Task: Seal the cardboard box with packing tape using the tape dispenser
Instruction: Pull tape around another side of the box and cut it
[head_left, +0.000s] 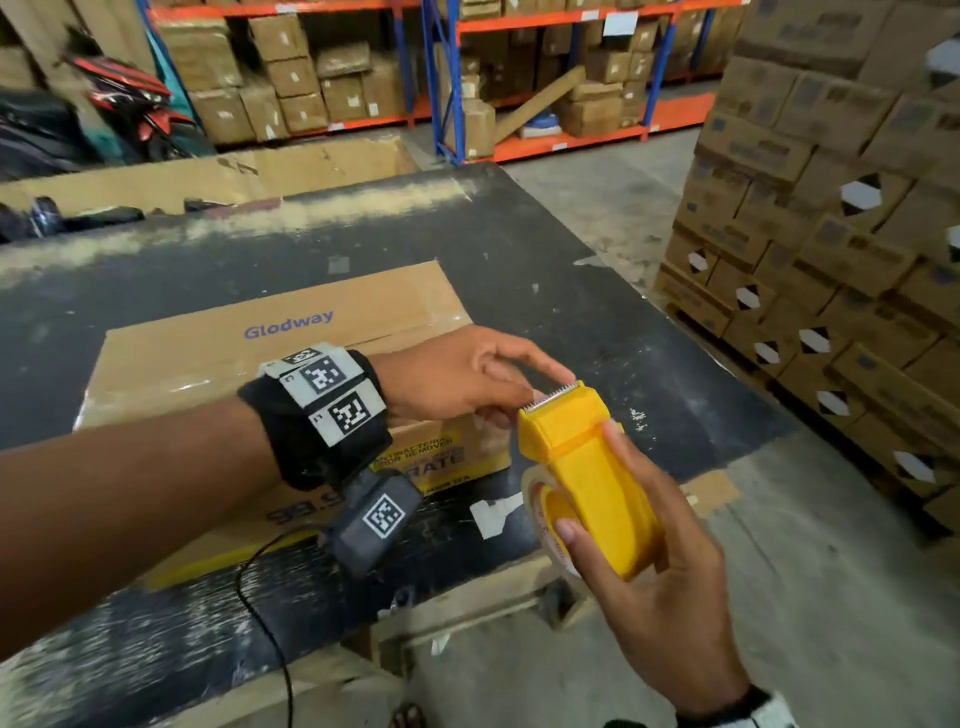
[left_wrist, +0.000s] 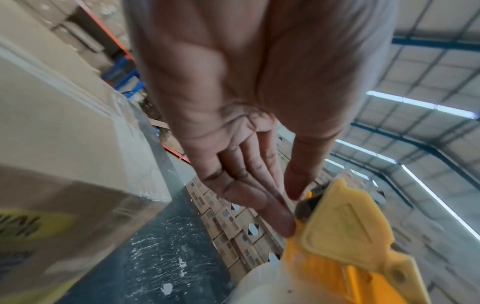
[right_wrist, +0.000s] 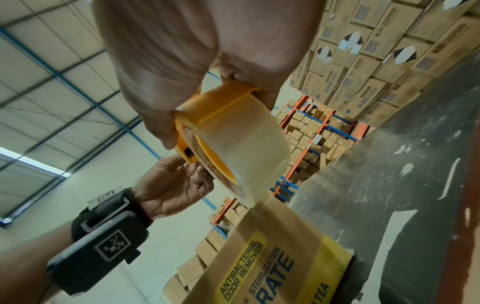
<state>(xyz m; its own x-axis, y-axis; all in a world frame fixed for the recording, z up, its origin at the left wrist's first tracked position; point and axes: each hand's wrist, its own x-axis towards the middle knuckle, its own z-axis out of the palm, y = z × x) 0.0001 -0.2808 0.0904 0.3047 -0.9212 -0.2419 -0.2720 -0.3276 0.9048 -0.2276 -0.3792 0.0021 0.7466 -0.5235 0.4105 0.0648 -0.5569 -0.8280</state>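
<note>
A closed cardboard box (head_left: 249, 364) printed "Glodway" lies on the black table (head_left: 571, 291), with clear tape along its top seam. My right hand (head_left: 623, 519) grips a yellow tape dispenser (head_left: 587, 478) just off the box's right end, toothed blade pointing up. Its clear tape roll (right_wrist: 246, 144) shows in the right wrist view above the box (right_wrist: 259, 257). My left hand (head_left: 524, 395) reaches over the box. Its thumb and fingertips (left_wrist: 288, 228) pinch the dispenser (left_wrist: 350, 236) at the cutter end. Whether tape lies between them is hidden.
Stacked cartons (head_left: 831, 208) stand on the floor to the right of the table. Orange and blue racks (head_left: 519, 78) full of boxes line the back. A large open carton (head_left: 260, 171) sits behind the table. A cable hangs from my left wrist unit (head_left: 374, 519).
</note>
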